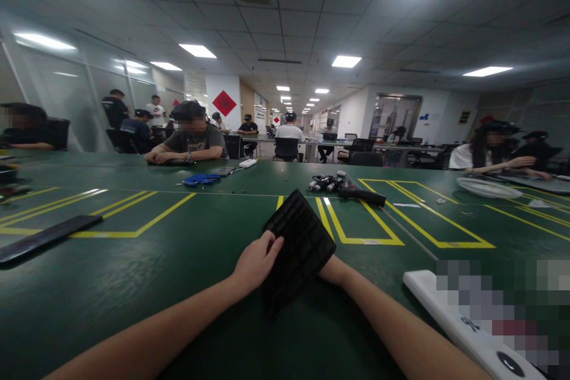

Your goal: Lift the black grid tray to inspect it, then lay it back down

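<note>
A flat black case (299,249) with a grid of squares on its face is held up at a tilt above the green table. My left hand (259,258) grips its left edge, the fingers bent and pressed onto the gridded side. On the other side, my right hand (333,270) holds the lower right edge from behind, and the case hides most of its fingers. Whether the case has anything inside, I cannot tell.
Yellow tape rectangles mark the green table (187,273). A dark flat bar (48,240) lies left, a white device (463,314) at right. Farther back are a blue item (202,179), a black cable bundle (332,183) and a clear plate (488,187). Several people sit beyond.
</note>
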`<action>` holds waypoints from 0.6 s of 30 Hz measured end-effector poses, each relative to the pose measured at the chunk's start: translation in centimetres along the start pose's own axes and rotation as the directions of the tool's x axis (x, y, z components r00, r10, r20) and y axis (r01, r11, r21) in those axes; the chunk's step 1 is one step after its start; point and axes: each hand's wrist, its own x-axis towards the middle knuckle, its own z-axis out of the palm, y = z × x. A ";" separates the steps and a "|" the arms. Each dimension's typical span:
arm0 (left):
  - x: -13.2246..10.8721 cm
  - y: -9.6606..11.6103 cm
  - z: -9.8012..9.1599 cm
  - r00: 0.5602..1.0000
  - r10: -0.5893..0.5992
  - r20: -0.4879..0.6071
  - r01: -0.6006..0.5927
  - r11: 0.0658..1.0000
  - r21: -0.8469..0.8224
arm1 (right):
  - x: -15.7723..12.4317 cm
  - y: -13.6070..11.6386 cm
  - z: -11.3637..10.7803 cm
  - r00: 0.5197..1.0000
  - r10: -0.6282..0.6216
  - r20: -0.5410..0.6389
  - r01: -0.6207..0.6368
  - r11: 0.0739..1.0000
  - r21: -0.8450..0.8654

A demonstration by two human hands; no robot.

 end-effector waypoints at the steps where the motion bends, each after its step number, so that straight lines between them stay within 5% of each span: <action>1: 0.0 0.0 0.0 1.000 0.002 -0.004 -0.002 1.000 0.020 | 0.0 0.0 0.1 1.000 0.001 -0.002 -0.001 1.000 -0.003; 13: -0.9 0.0 0.2 0.992 0.044 -0.122 -0.042 0.999 0.015 | -0.6 0.9 0.3 0.995 0.091 0.038 -0.087 0.991 -0.098; 16: -0.6 -0.1 0.2 0.984 -0.111 -0.142 0.061 0.946 -0.320 | -0.7 1.3 0.3 0.996 0.082 0.039 -0.074 0.981 -0.179; 18: -0.2 -0.3 0.0 0.960 -0.280 -0.029 0.202 0.757 -0.622 | -0.6 1.4 0.4 0.998 0.042 0.052 -0.029 0.974 -0.226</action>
